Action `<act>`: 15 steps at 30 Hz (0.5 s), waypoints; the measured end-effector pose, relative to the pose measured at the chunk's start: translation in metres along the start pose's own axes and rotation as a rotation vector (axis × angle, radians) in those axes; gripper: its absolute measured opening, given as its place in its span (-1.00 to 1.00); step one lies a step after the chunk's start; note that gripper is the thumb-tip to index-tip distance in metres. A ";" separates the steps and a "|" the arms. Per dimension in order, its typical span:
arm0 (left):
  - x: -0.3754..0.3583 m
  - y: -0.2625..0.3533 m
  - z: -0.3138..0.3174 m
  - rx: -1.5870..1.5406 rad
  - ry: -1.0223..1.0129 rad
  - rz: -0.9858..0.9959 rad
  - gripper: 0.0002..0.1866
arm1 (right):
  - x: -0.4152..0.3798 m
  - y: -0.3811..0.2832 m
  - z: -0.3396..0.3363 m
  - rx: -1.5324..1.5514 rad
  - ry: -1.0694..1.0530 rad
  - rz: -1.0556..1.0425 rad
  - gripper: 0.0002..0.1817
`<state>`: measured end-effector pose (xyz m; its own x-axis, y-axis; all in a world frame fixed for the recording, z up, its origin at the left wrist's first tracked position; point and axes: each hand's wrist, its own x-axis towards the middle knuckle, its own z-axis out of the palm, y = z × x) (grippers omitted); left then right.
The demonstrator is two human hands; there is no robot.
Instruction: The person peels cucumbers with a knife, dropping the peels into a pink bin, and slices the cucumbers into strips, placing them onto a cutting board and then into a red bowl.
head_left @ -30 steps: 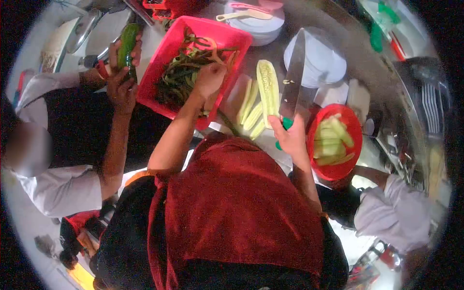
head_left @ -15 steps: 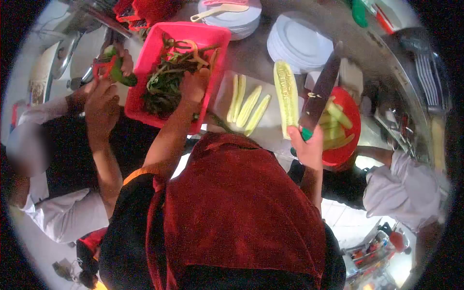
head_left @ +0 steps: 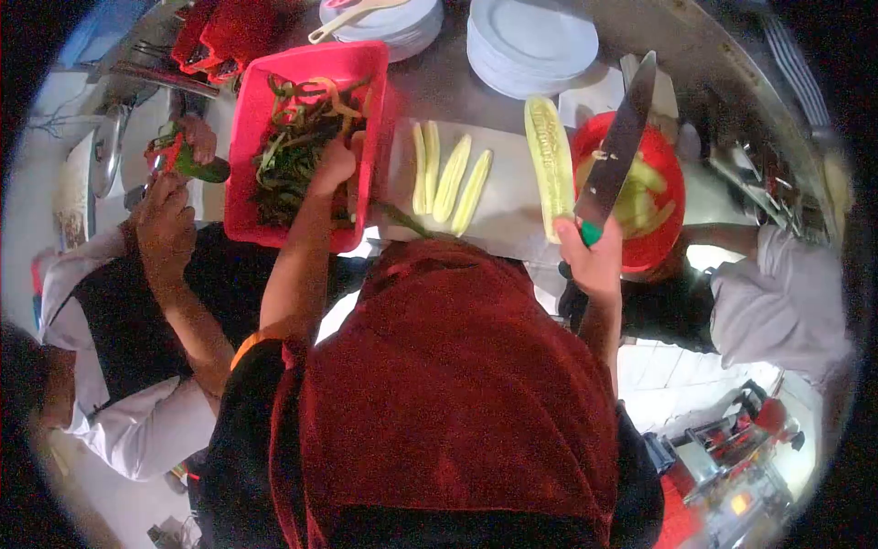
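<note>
My left hand (head_left: 335,172) is inside the pink basin (head_left: 375,101), among dark green vegetable peels (head_left: 297,160); its fingers are mostly hidden. In my right hand (head_left: 593,256) is a large kitchen knife (head_left: 615,151) with a green handle, its broad blade pointing up and away. Bits of pale flesh stick to the blade. A peeled cucumber half (head_left: 547,160), cut side up, lies just left of the knife, its near end by my right thumb. Several long peeled cucumber pieces (head_left: 450,178) lie on the white cutting board (head_left: 503,197).
Right of the knife, a red bowl (head_left: 675,188) holds cucumber pieces. Stacked white plates (head_left: 533,41) stand behind the board, with a second stack (head_left: 402,37) under a spatula. At left, a co-worker's hands (head_left: 174,197) hold a green cucumber and a red peeler. Another person's sleeve (head_left: 777,293) is at right.
The view has shifted a little, so basin, board and plates sit further left. My right hand still grips the knife, and my left hand stays in the basin.
</note>
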<state>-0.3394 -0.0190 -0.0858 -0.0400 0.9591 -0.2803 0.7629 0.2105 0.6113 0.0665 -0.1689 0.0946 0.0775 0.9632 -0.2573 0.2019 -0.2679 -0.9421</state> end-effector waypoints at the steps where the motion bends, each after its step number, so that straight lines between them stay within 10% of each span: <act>1: 0.008 -0.011 0.003 0.003 -0.003 0.001 -0.49 | 0.000 0.001 -0.002 -0.024 0.004 0.007 -0.65; 10: -0.030 0.008 -0.015 -0.078 0.077 0.259 -0.57 | -0.012 -0.004 -0.019 0.011 0.005 -0.030 -0.60; 15: -0.091 0.048 -0.050 -0.008 0.506 0.380 -0.64 | -0.021 -0.007 -0.031 0.061 0.020 -0.062 -0.58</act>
<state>-0.3312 -0.0865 0.0064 -0.0684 0.9376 0.3409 0.7789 -0.1633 0.6055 0.0934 -0.1879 0.1129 0.0861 0.9771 -0.1944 0.1466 -0.2054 -0.9676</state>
